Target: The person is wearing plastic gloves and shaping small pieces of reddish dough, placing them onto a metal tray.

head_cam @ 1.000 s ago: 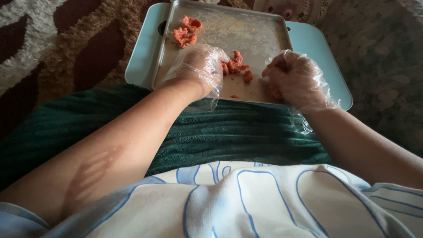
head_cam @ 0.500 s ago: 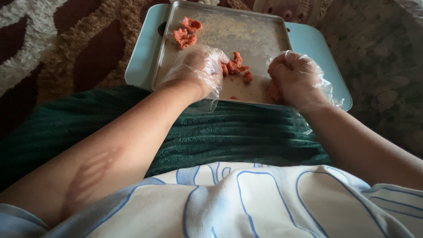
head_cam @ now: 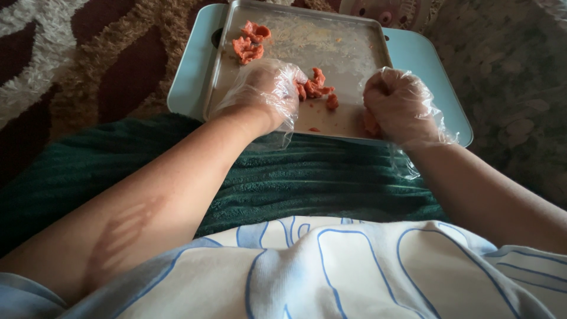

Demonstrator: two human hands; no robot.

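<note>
Dull brushed metal tray; thin crinkly clear plastic gloves on left hand, right hand; beside tray, shaggy rug; ribbed green cloth.

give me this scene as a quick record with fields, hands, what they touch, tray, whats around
left hand: gloved left hand rests on the tray beside the middle meat pieces
right hand: gloved right hand closed in a fist over a bit of meat at the tray's near edge
tray: metal tray, smeared, on a pale blue board
other meat: small pile at the tray's far left corner
lap: dark green blanket
floor: brown and white shaggy rug
</note>
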